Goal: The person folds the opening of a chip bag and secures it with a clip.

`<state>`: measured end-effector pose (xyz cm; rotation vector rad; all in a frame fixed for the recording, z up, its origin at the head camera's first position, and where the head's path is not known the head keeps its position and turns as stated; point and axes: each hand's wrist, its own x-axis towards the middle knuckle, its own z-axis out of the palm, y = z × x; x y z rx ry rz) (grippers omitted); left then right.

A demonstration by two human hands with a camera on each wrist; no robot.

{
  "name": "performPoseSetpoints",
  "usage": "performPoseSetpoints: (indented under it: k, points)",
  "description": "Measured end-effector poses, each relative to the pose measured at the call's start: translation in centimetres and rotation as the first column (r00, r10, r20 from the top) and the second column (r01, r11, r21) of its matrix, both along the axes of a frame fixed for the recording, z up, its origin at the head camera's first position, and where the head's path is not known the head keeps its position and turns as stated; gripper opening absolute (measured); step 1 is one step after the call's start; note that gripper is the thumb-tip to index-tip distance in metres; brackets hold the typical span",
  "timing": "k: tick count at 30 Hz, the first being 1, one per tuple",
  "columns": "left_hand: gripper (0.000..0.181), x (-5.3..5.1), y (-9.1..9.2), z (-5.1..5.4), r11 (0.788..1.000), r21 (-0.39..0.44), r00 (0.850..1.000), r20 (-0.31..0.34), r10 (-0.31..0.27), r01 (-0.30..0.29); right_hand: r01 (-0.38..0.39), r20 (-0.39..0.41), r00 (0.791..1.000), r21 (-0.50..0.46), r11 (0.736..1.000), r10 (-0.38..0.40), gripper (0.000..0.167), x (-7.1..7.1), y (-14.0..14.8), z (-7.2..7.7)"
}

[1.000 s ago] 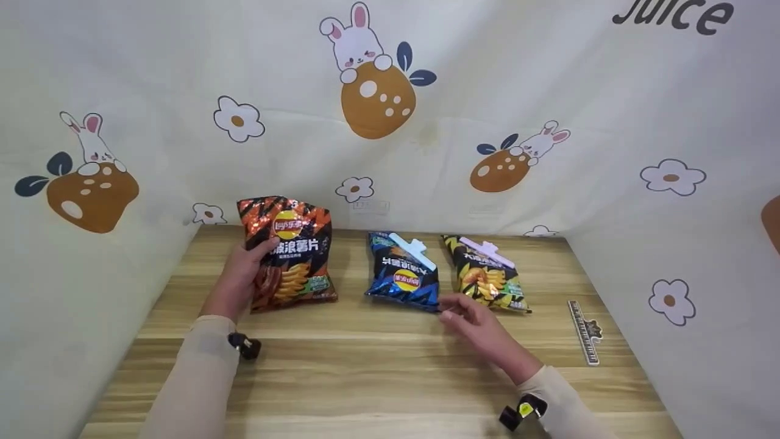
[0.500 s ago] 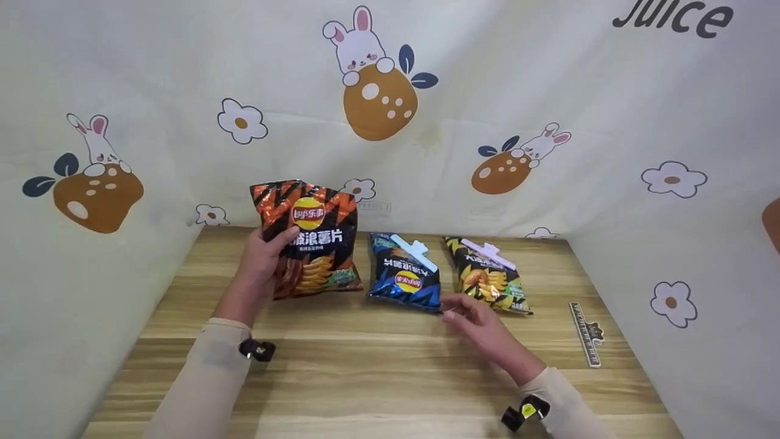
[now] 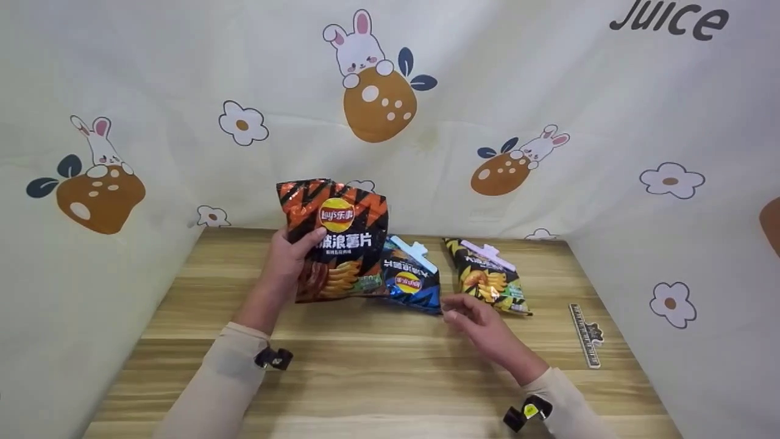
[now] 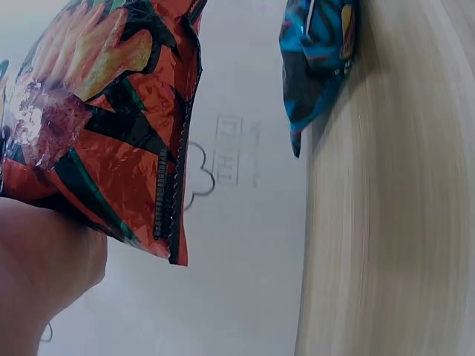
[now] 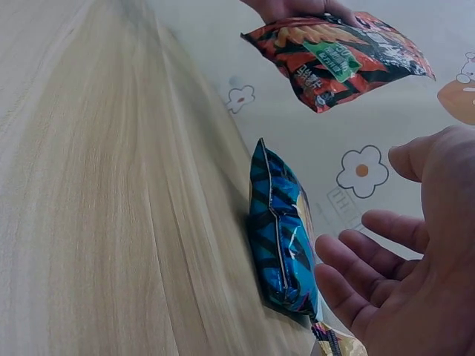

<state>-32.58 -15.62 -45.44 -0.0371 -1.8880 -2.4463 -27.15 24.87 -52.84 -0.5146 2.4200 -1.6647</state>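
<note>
My left hand (image 3: pixel 283 268) grips an orange-and-black bag of potato chips (image 3: pixel 347 262) by its side, thumb across the front. The bag is held up off the table, as the right wrist view also shows, and it covers the left part of a blue chip bag (image 3: pixel 411 289) in the head view. A light blue clip (image 3: pixel 414 253) sits across the top of that blue bag. My right hand (image 3: pixel 487 329) hovers near the blue bag's lower right corner, fingers loosely bent with nothing in them; in the right wrist view its palm shows.
To the right lies a yellow-and-black chip bag (image 3: pixel 490 280) with a lilac clip (image 3: pixel 487 255) across its top. A black-and-white clip (image 3: pixel 586 336) rests by the table's right edge. Printed cloth (image 3: pixel 292 158) hangs behind the wooden table (image 3: pixel 365 378).
My left hand has lifted the orange-and-black chip bag off the table and carried it rightward, in front of the blue bag. The right hand has stayed almost still.
</note>
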Motion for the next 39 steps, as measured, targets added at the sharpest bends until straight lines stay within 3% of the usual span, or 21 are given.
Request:
performPoseSetpoints:
  k: [17,32,39]
  points:
    - [0.064,1.2,4.4,0.4,0.998,-0.045,0.998,-0.053,-0.038,0.035,-0.017,0.007,1.000,0.004,1.000,0.017,0.045,0.0,0.4,0.5]
    - [0.055,1.8,7.7,-1.5,0.993,0.033,0.979,-0.172,-0.106,0.114,-0.030,-0.019,0.999,-0.012,0.999,0.029,0.040,0.0,1.1,0.3]
    - [0.053,2.1,9.2,-2.7,0.997,0.000,0.975,-0.209,-0.071,0.072,-0.015,-0.022,1.000,-0.003,1.000,0.015,0.040,-0.1,1.4,0.5]
